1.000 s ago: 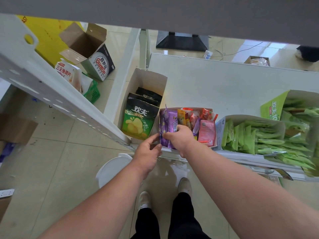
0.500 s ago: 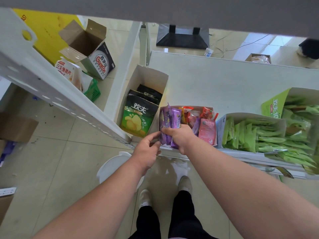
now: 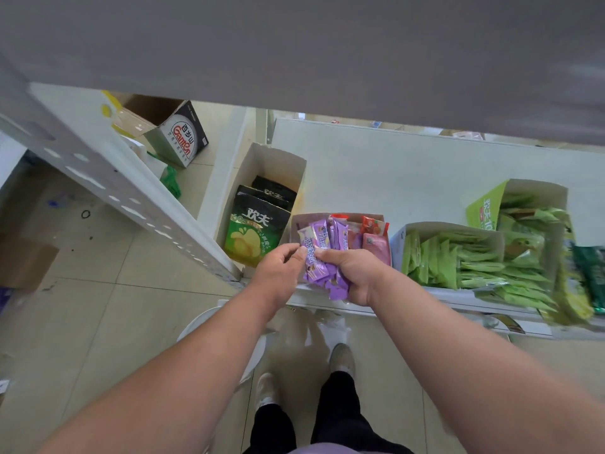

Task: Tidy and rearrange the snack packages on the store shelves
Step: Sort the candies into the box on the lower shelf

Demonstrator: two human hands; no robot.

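Right hand (image 3: 352, 276) curled round a bundle of small purple foil snack packets (image 3: 322, 257), over the front edge of the white cardboard tray (image 3: 301, 224); left hand (image 3: 278, 270) at nine o'clock pinching one packet. Light, crinkly, slippery; best gripped mid-bundle. Roughly six packets, exact count unclear.

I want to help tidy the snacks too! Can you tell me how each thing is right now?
Purple packets: bunched, lifted partly out of their box.
Right hand: grips the purple bunch.
Left hand: pinches one purple packet.
Mixed snack box: open, red and pink packets inside.
Chip bags: standing in an open box.
Green packets: packed in an open box.
Floor carton: flaps open.
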